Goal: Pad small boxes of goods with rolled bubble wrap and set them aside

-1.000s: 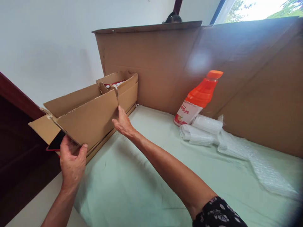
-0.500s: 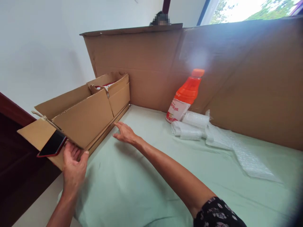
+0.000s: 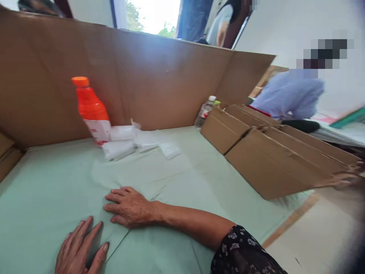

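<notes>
Fingers spread, my left hand (image 3: 80, 249) rests near the front edge of the pale green sheet (image 3: 176, 182) and holds nothing. My right hand (image 3: 129, 207) lies palm down on the sheet just beyond it, fingers apart and nothing in them. Past both hands stands an orange bottle (image 3: 92, 112) with a white label, leaning slightly against the cardboard wall. Beside its base lie folded strips of bubble wrap (image 3: 122, 142), their far end reaching right across the sheet.
A tall cardboard panel (image 3: 159, 83) closes off the back. Open cardboard boxes (image 3: 273, 163) stand on the right, with a clear water bottle (image 3: 204, 113) behind them. A person in a light blue top (image 3: 288, 93) sits beyond the boxes; another person (image 3: 221, 24) is near the window.
The view has swung right. My left hand has left the left-hand cardboard box and phone, and my right hand has come away from that box; both now lie on the sheet.
</notes>
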Motion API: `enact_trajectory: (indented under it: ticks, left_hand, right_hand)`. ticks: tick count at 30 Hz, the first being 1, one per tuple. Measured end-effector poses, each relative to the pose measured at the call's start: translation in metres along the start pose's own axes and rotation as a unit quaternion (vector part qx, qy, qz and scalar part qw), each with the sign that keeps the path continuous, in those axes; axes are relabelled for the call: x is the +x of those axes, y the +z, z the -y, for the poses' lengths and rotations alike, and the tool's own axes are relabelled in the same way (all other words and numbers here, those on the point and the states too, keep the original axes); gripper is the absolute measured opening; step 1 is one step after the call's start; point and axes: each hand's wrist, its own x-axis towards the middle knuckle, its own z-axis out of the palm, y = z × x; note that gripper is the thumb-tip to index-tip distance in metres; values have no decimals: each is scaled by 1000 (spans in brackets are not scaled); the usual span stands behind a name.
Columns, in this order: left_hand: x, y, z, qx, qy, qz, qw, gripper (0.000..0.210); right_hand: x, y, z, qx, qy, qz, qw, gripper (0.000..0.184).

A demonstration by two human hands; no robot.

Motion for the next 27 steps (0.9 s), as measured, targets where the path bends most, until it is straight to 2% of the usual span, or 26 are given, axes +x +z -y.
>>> enact_trajectory:
  ticks: [2,3,4,6,7,9,11,12,13,14,15,17,19,21,23,25,27]
  left_hand:
    - [19,11,-12,-2,28,0,1000,50]
    - [27,14,-18,-7,33,-4,999,49]
    - [33,17,-24,-11,35,-9,999,47]
    - [40,19,-33,-15,28,-17,999,46]
    - [41,19,-35,-14,26,-15,999,46]
    - [40,20,-36,-15,21,-5,1000,47]
    - [37,20,-34,-27,9,3,1000,46]
    - [37,21,-34,-37,-3,6,999,45]
    - [36,21,-33,-46,-19,6,999,43]
    - [37,21,-34,-54,-38,4,998,42]
    - [37,20,-36,-61,-56,4,997,42]
    - [39,18,-42,-75,-86,3,993,41]
    - [41,14,-49,-97,-101,1,990,39]
    - [43,8,-59,-124,-113,4,986,38]
    - [47,-2,-71,-158,-140,14,977,39]
    - [52,-15,-85,-203,-173,33,963,45]
    - [58,-30,-99,-253,-194,52,946,55]
  right_hand:
    - [-47,-25,-34,-34,102,-15,994,33]
    - [-72,-42,-53,-60,174,-28,982,30]
    - [-98,-62,-73,-86,242,-49,965,31]
    - [-151,-110,-108,-126,330,-86,932,33]
    - [-177,-136,-122,-154,375,-108,908,34]
    - [-225,-187,-142,-279,466,-127,830,38]
    - [-268,-229,-152,-376,535,-120,747,44]
    - [-287,-244,-155,-396,566,-109,715,39]
    - [-304,-254,-157,-398,587,-98,698,30]
    - [-319,-261,-158,-386,603,-85,693,23]
    - [-333,-264,-158,-365,609,-75,701,24]
    - [-353,-262,-154,-321,590,-74,738,36]
    - [-363,-255,-143,-292,519,-105,796,43]
    - [-357,-248,-122,-260,411,-147,861,45]
    - [-333,-242,-92,-216,305,-174,911,43]
    - [-290,-237,-55,-191,225,-200,934,29]
    - [-236,-230,-18,-108,213,-205,949,17]
